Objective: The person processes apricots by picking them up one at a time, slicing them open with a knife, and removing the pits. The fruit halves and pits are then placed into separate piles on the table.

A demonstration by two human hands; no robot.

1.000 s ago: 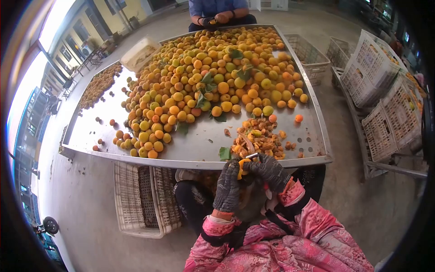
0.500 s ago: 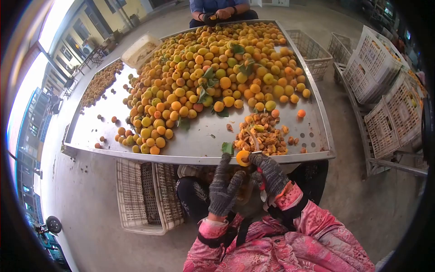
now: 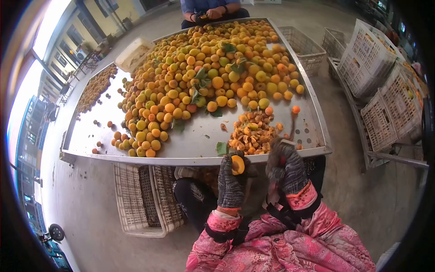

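Note:
My left hand (image 3: 231,183), in a dark grey knit glove, holds a halved apricot (image 3: 238,165) with its orange cut face turned up, just off the table's near edge. My gloved right hand (image 3: 287,170) is to the right of it, smeared by motion. Its fingers are curled around what looks like a small knife (image 3: 287,142), with a pale edge and a bit of red showing. A brown streak blurs over the table above that hand. In front of both hands lies a pile of split apricot pieces (image 3: 251,133). Behind it spreads a big heap of whole apricots (image 3: 181,86).
The metal table (image 3: 190,147) has a raised rim. Apricot pits (image 3: 95,88) and a pale plastic tub (image 3: 133,54) are at its left. White crates (image 3: 147,199) stand below, with stacked crates (image 3: 367,59) on the right. Across the table sits a person (image 3: 210,10) with busy hands.
My left hand has turned and now holds the apricot half, which was between both hands before. My right hand has swung right, away from it. The view has shifted slightly.

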